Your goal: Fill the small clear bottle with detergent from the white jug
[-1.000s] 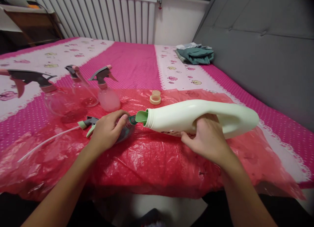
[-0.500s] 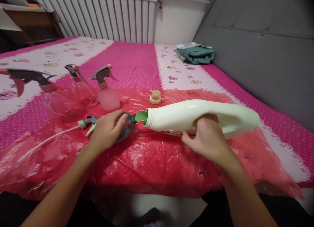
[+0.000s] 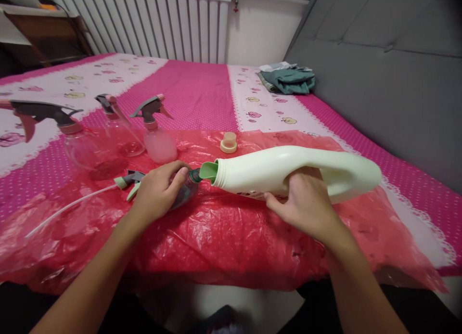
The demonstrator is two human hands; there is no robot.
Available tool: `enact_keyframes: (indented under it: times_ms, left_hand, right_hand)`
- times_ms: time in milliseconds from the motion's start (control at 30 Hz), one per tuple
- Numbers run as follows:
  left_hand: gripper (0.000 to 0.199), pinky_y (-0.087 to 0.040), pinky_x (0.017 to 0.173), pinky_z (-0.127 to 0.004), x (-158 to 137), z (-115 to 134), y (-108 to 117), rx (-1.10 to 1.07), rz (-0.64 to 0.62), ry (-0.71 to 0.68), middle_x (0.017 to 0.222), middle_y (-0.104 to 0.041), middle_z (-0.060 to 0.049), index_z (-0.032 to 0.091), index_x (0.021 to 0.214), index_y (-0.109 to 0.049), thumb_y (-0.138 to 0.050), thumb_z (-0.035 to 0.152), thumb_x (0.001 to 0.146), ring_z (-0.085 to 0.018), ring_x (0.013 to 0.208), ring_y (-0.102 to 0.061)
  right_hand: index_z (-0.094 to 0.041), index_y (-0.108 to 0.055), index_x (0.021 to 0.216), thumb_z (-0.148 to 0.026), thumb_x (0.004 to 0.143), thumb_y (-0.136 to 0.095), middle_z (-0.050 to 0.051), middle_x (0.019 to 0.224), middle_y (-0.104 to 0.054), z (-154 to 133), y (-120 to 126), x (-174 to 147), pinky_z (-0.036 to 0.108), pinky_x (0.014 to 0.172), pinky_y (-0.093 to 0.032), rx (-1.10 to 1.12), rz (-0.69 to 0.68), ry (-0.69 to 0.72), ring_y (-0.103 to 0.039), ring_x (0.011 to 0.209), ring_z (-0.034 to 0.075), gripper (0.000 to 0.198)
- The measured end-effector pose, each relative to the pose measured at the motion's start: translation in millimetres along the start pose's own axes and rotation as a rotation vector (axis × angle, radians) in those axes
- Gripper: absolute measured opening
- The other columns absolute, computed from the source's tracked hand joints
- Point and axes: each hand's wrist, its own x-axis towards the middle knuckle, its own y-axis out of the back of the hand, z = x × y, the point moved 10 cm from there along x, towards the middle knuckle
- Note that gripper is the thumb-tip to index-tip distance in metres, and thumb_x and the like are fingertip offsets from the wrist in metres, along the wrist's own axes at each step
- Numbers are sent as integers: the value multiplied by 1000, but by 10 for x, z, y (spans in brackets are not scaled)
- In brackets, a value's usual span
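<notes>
My left hand (image 3: 160,189) is closed around a clear spray bottle (image 3: 186,192) without its head, tilted with its green-rimmed neck to the right. My right hand (image 3: 306,199) grips the handle of a large pale green detergent jug (image 3: 267,168), which lies nearly level. The jug's green spout (image 3: 208,171) meets the bottle's mouth; whether liquid is running I cannot tell. Beside my left hand a grey and green spray head (image 3: 132,181) with a long white tube rests on the red plastic sheet (image 3: 224,242). Behind the jug's neck stands a yellowish cap (image 3: 228,143).
At the left stand three spray bottles with grey and pink heads: a near one (image 3: 84,148), one farther back (image 3: 124,136), and one with cloudy contents (image 3: 160,144). Folded clothes (image 3: 288,79) lie on the bed by the grey headboard (image 3: 390,50). A radiator (image 3: 162,26) lines the wall.
Almost nothing differs. The jug and my right hand have shifted very slightly; my left hand and the bottle hold their place.
</notes>
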Motion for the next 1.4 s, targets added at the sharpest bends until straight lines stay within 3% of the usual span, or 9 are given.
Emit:
enact_keyframes:
  times_ms: [267,600,1033,1400]
  left_hand:
    - [49,-42,76,-35,3,-16,-19,-9,-2,-2,93,-74,-5,20,100,-69,-34,54,99,-25,85,-67]
    - [48,-42,75,-34,8,-13,-6,-1,-1,2,92,-75,-5,21,97,-69,-34,54,100,-24,83,-67]
    - [50,-43,75,-35,-5,-8,-8,5,-5,-10,92,-75,-6,20,98,-69,-33,54,100,-24,82,-67]
    - [50,-44,74,-34,4,-12,-2,12,8,-3,92,-76,-5,21,98,-70,-33,55,99,-24,82,-68]
  right_hand:
    - [-14,-60,96,-38,78,-59,9,77,-57,1,3,3,44,78,-46,0,-2,4,-59,84,31,30]
    - [-19,-55,87,-34,76,-57,5,70,-54,15,-24,-15,37,66,-40,-1,-29,-21,-56,72,24,19]
    - [-19,-53,91,-39,79,-58,11,85,-62,87,-37,2,39,71,-41,71,-66,-41,-57,82,28,24]
    - [-20,-51,88,-37,77,-58,6,75,-56,57,-16,-9,38,69,-38,31,-11,-12,-54,74,24,21]
